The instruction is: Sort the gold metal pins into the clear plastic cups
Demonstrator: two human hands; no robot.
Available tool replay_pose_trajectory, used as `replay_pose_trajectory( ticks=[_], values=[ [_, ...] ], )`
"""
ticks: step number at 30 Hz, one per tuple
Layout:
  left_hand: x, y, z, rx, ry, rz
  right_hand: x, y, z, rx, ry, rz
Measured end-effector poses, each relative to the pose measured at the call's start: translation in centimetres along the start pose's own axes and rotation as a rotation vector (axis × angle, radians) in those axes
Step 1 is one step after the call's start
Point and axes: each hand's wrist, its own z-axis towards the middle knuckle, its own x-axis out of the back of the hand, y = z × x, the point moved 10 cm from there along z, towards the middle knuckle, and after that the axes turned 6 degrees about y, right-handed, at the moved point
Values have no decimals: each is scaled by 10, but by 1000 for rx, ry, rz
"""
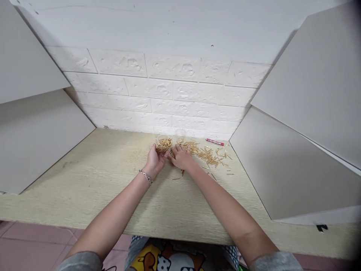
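Note:
My left hand point(156, 159), wearing a chain bracelet point(146, 177), is closed around a clear container point(163, 137). Thin gold-coloured metal sticks point(164, 143) fill part of the container, which seems tilted toward the right. My right hand point(182, 157) lies palm down beside it, with its fingers apart over the near end of a loose pile of the same gold sticks point(207, 154). A few sticks show between the two hands; whether the right fingers grip any is hidden.
A red marker-like tube point(214, 142) lies behind the pile. A clear round item point(180, 133) stands near the brick-patterned wall point(160, 90). Tiny gold bits point(138, 155) are scattered left of the container. Grey panels point(304, 165) flank the wooden table point(98, 180). A small black object point(322, 228) sits at right.

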Motion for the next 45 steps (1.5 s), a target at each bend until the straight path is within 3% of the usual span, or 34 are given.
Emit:
replay_pose_trajectory(
  ticks=[7,14,23,32,45],
  values=[
    [1,0,1,-6,4,-20,-11,12,0,-70,-66,-21],
    [-1,-1,-3,8,3,11,6,8,-1,-42,113,-14],
    [2,-3,0,5,13,3,14,17,4,-56,206,-62],
    [3,-5,-1,9,31,2,11,13,7,10,187,-123],
    [3,-6,0,6,28,0,9,25,11,-44,115,-165]
  ],
)
